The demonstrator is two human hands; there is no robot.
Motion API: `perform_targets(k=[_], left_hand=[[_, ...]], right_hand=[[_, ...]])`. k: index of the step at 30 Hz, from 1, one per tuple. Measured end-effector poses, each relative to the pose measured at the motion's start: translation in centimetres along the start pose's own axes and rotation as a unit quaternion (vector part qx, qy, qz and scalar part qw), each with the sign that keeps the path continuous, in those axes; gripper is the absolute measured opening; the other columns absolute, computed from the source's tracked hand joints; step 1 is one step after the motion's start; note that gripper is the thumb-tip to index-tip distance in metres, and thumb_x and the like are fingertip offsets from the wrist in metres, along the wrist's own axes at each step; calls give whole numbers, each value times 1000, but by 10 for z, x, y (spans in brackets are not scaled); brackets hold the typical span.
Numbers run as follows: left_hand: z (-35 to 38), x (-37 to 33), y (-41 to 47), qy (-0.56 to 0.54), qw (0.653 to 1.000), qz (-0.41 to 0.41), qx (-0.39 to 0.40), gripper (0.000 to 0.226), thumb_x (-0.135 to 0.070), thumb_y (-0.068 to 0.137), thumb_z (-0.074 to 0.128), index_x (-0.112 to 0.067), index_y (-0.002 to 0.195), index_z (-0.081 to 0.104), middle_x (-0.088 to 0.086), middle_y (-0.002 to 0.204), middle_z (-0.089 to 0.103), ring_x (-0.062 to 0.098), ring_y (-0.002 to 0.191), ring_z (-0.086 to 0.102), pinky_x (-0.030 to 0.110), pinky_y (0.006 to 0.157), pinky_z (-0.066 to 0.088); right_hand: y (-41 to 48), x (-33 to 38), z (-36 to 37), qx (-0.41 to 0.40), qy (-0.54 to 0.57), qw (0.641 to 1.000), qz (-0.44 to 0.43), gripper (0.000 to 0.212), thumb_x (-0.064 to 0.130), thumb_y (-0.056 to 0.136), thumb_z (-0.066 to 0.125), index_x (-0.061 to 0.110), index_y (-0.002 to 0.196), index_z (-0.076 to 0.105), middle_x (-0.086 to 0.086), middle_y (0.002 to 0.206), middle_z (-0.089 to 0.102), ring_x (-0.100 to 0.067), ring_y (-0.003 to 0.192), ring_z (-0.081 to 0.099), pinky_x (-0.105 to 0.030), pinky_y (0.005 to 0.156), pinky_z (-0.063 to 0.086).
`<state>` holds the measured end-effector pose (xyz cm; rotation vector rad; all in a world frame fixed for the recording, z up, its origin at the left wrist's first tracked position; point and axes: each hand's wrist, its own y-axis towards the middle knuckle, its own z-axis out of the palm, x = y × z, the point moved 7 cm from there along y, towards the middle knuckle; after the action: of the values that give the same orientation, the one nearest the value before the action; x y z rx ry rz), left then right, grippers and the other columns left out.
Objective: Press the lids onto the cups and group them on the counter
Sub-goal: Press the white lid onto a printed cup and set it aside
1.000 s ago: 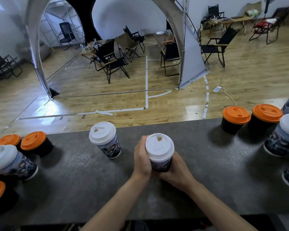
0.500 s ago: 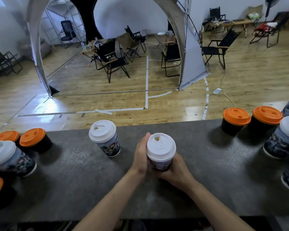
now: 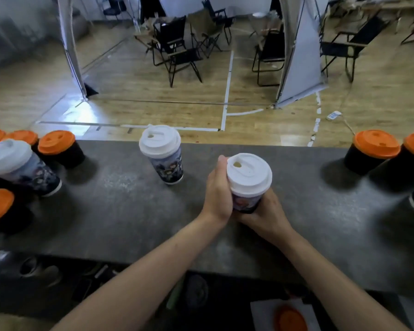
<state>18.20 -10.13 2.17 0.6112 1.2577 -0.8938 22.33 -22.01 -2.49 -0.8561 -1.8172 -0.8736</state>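
Printed paper cup with a white plastic dome lid (image 3: 248,185) stands on the long dark grey speckled counter (image 3: 120,211), near its middle, with both forearms reaching in to it from the near edge. Well to the left of the left hand is a cluster of black cups with orange lids (image 3: 58,149), set around a printed cup with a white lid (image 3: 17,166). Well to the right of the right hand stand two more black orange-lidded cups (image 3: 373,151), close together. A second printed white-lidded cup (image 3: 163,154) stands alone just left of and beyond the left hand, not touching it. The left hand (image 3: 218,194) wraps the held cup's left side, its thumb up by the lid's rim. The right hand (image 3: 265,216) curls round the cup's lower right side, so both hands clamp it. The lid sits level, with its small sip hole (image 3: 236,165) toward the left hand.
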Motion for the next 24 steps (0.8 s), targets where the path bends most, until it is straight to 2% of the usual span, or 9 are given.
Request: perform_targets(k=[3,5,7,9,12,15,18,22,24], left_hand=[[6,-2,6,6,999,-24,29,41,-38,105,41,-16,90,72,0,91,74,11,92,67,26,85,51],[10,-1,12,-16,990,-103,93,45,-42,104,43,-7,101,70,11,96,73,20,95,68,29,85,52],[14,-4,16,-20,981,-136,135,47,-38,108,38,-3,99,68,9,89,74,17,84,70,27,79,55],[11,-6,17,-8,992,-94,85,46,-29,110,36,-10,84,70,-1,76,74,7,73,69,23,72,53],[5,-9,5,15,999,-17,-24,49,-26,111,34,-15,84,73,-6,78,76,5,78,70,21,74,53],[10,-3,13,-3,995,-84,49,49,-34,109,39,-13,84,75,3,85,77,13,82,71,29,81,53],[11,-6,23,-4,983,-127,131,43,-45,97,53,-13,82,76,9,88,74,21,85,68,35,83,50],[9,-10,14,6,1000,-16,18,44,-23,109,40,-13,80,71,-5,76,73,8,76,66,24,74,51],[10,-9,7,12,1000,-2,2,44,-21,110,38,-13,84,72,-6,78,74,6,77,67,23,75,52]], right_hand=[[0,2,-8,-16,15,1000,6,99,45,60,90,14,145,52,11,140,61,2,129,57,-18,104,48],[0,4,-11,-14,3,1000,23,96,45,59,90,14,143,54,9,137,64,-1,127,59,-24,104,50],[0,3,-9,1,-10,999,37,93,47,61,89,16,142,56,9,136,65,-2,125,60,-32,105,52],[1,4,-7,5,-20,999,32,91,46,64,88,19,143,53,10,138,63,-3,127,59,-34,105,52],[2,5,-8,-15,-21,999,28,86,32,65,90,21,141,50,12,136,63,-2,126,58,-34,102,53],[0,4,-10,-20,-10,999,33,87,36,64,89,18,141,53,15,134,64,2,124,59,-28,104,52],[-1,4,-9,-9,-9,999,38,83,40,66,92,21,139,56,16,133,66,-2,124,61,-38,103,54],[3,6,-7,-17,-10,999,31,86,43,67,92,23,142,54,15,139,63,-5,129,59,-40,105,52],[2,4,-9,-26,-10,999,36,82,40,67,92,22,139,57,15,136,65,-4,127,60,-39,104,53]])
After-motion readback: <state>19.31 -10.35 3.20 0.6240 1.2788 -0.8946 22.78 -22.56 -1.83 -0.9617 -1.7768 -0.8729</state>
